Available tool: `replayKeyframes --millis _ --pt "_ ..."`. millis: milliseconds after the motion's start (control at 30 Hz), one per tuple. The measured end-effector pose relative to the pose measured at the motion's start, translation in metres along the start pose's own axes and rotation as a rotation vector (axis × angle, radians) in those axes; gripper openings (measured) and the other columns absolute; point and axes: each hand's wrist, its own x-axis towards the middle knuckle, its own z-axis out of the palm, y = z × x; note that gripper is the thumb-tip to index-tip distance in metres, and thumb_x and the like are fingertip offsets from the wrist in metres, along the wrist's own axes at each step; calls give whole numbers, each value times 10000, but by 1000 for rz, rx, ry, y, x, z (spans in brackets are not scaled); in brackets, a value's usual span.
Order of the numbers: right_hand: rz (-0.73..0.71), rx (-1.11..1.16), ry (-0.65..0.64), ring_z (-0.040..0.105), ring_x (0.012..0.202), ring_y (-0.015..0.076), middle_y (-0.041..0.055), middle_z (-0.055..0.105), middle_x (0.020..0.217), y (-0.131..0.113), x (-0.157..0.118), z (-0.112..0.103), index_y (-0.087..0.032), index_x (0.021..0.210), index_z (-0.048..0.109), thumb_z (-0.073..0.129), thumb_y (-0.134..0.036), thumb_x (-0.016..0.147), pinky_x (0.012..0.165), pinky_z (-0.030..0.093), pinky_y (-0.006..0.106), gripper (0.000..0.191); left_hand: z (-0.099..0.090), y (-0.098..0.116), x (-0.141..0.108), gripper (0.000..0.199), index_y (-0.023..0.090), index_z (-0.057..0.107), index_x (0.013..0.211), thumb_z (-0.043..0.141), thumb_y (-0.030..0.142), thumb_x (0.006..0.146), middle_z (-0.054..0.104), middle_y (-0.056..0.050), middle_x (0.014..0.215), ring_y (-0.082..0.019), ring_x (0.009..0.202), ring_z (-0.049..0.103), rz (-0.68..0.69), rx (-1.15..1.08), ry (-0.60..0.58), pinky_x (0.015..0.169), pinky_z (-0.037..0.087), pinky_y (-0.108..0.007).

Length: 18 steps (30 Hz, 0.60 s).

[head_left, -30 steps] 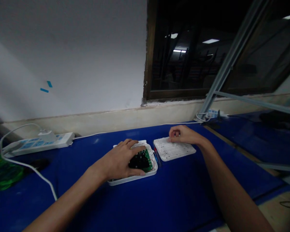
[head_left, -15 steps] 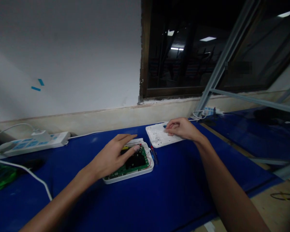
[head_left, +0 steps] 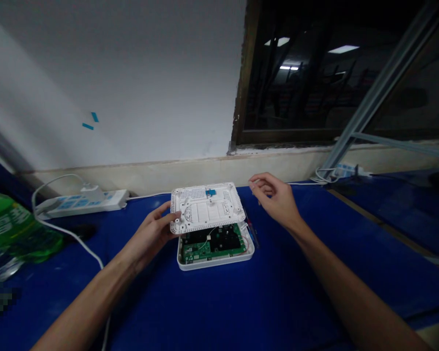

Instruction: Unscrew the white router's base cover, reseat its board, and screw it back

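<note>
My left hand (head_left: 157, 224) grips the lower left corner of a white plastic cover (head_left: 201, 214), thumb on top and fingers underneath. The cover is perforated, with screw posts and a small blue part on its upward face. It is tilted over the back of a white device housing (head_left: 215, 264), hiding part of it. Inside the housing show a green circuit board (head_left: 201, 254), black plates and thin cables. My right hand (head_left: 274, 197) hovers just right of the cover, apart from it, fingers loosely curled and nothing visible in them. A slim screwdriver-like tool (head_left: 254, 234) lies beside the housing.
A white power strip (head_left: 91, 202) with a plugged-in adapter stands by the wall, its cable looping down at left. A green bottle (head_left: 18, 226) is at far left. Another power strip (head_left: 346, 169) and a metal frame post (head_left: 380, 97) stand at right on the blue tabletop (head_left: 212, 312).
The white cover has moved left from the tabletop to above the housing. My left hand has gone from the circuit board to the cover; my right hand has let go of the cover.
</note>
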Motion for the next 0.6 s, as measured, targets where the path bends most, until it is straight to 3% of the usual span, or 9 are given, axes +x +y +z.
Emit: replayKeyframes --millis 100,233,400,600 --pt "73 -246 -347 478 444 95 -37 593 579 21 3 -12 -193 807 600 654 -293 825 442 322 233 115 -8 3 2 522 200 611 1256 779 175 762 717 -104 1142 -232 877 720 8 5 36 739 592 -309" --pt "98 -251 -631 476 487 91 -54 573 560 25 0 -17 -197 753 535 658 -216 771 483 312 219 126 -15 4 6 503 185 627 1220 784 162 743 710 -108 1155 -237 891 717 9 3 69 775 597 -330" --pt "137 -87 -799 451 510 72 -21 637 703 19 -5 -11 -186 793 544 662 -220 772 490 302 213 125 -20 4 10 487 163 641 1196 798 197 736 701 -121 1164 -252 922 707 18 24 80 798 595 -346" --pt "269 139 -855 522 583 96 -6 639 732 31 -5 -5 -182 859 569 663 -183 767 503 366 206 132 -21 2 8 562 200 608 1265 809 229 741 711 -109 1138 -252 919 708 49 71 52 797 583 -338"
